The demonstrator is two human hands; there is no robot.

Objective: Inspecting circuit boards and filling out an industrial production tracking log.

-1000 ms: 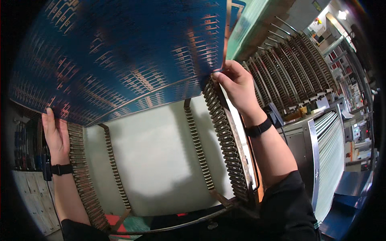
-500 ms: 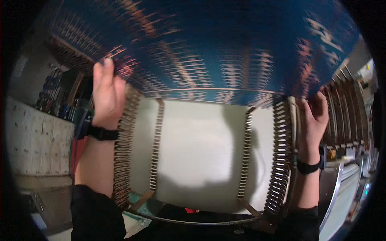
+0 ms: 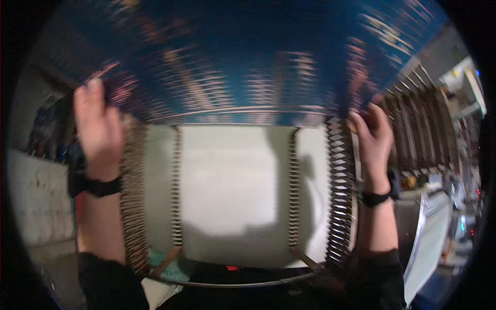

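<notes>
A large blue circuit board panel point(image 3: 222, 57) with rows of copper-coloured marks spans the top of the view, smeared by motion. My left hand point(image 3: 99, 126) is at its left edge, fingers pointing up and pressed close to it. At the lower right of the panel, my right hand point(image 3: 376, 137) pinches the edge between bent fingers and thumb. Below the panel, between my forearms, stands a slotted rack point(image 3: 339, 196) with coiled or toothed side rails and two thinner inner rails. The panel's lower edge lies across the rack's far end; whether it sits in slots I cannot tell.
A pale flat surface point(image 3: 230, 181) shows through the rack. A curved metal bar point(image 3: 232, 284) closes its near end. More ribbed racking point(image 3: 423, 129) stands at the right, above a slanted white sheet or stack point(image 3: 426, 248). White cabinet fronts point(image 3: 44, 199) are at the left.
The whole view has swung, so the rack, panel and both hands appear farther left. Both hands stay at the panel's edges, and their grip looks the same.
</notes>
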